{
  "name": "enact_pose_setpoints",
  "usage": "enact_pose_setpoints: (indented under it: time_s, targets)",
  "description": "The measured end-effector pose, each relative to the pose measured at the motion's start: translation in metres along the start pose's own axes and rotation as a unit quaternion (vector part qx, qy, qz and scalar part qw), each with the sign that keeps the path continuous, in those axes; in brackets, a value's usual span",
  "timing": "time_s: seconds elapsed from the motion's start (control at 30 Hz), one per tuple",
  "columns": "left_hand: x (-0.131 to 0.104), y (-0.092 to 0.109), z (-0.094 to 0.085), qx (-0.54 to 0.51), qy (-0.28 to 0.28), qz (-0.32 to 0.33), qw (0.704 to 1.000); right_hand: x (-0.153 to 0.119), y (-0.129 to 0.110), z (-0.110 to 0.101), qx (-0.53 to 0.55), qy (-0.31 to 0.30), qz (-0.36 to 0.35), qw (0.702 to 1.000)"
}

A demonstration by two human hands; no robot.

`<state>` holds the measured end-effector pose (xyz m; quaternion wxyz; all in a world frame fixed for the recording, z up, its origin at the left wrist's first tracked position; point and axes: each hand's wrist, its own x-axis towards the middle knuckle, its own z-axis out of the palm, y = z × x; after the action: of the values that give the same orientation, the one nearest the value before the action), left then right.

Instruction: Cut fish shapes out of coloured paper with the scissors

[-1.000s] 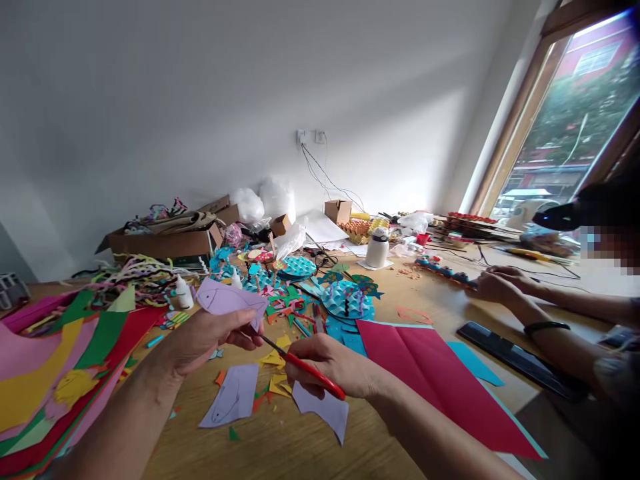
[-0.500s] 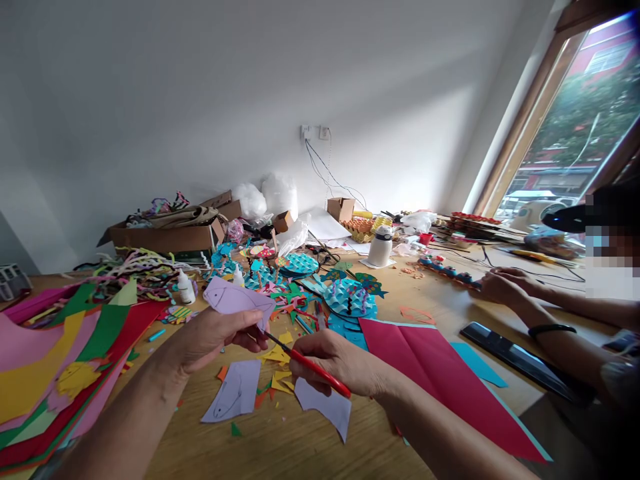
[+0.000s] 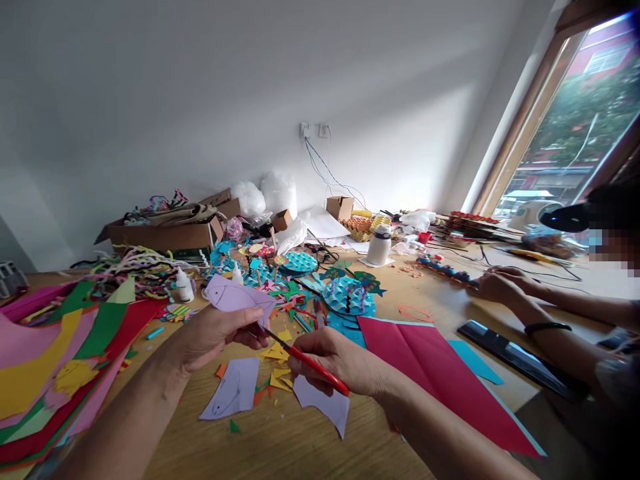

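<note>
My left hand [image 3: 225, 337] pinches a piece of purple paper [image 3: 237, 297] with a fish outline drawn on it, holding it above the table. My right hand [image 3: 330, 360] is closed around red-handled scissors [image 3: 319, 369], whose blades point up and left and meet the paper's lower right edge near my left fingertips. Below them on the table lies a second purple piece with a drawn fish [image 3: 231, 389]. A plain purple scrap [image 3: 323, 402] lies under my right hand. Yellow paper scraps [image 3: 280, 353] are scattered between the two hands.
Stacked coloured sheets [image 3: 105, 333] lie at left, a folded red sheet [image 3: 425, 367] at right. Glue bottle [image 3: 184, 285], blue paper crafts [image 3: 345, 297] and a white flask [image 3: 380, 247] stand farther back. Another person's hands [image 3: 505, 287] work at right beside a dark flat device [image 3: 510, 353].
Almost nothing differs. The whole view has shifted very slightly; both hands, the purple paper and the scissors keep nearly the same pose.
</note>
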<state>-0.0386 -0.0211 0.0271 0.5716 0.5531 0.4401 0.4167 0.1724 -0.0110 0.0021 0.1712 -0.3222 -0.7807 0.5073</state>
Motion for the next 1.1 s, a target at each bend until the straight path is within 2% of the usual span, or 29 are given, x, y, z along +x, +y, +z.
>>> enact_pose_setpoints:
  time_s: [0.47,0.87,1.1]
  targets:
    - [0.0013,-0.0007,0.0003,-0.009,0.005,-0.005,1.000,0.0015,-0.0009,0.0029,0.023,-0.003,0.004,1.000]
    - [0.0030,-0.0043,0.0004,-0.024,0.013,-0.003,1.000,0.0017,0.0058,0.0072,-0.030,0.043,-0.017,0.998]
    - [0.0051,-0.0056,0.0010,-0.031,0.016,-0.001,0.999,0.0027,0.0084,0.0092,-0.024,0.046,-0.004,0.999]
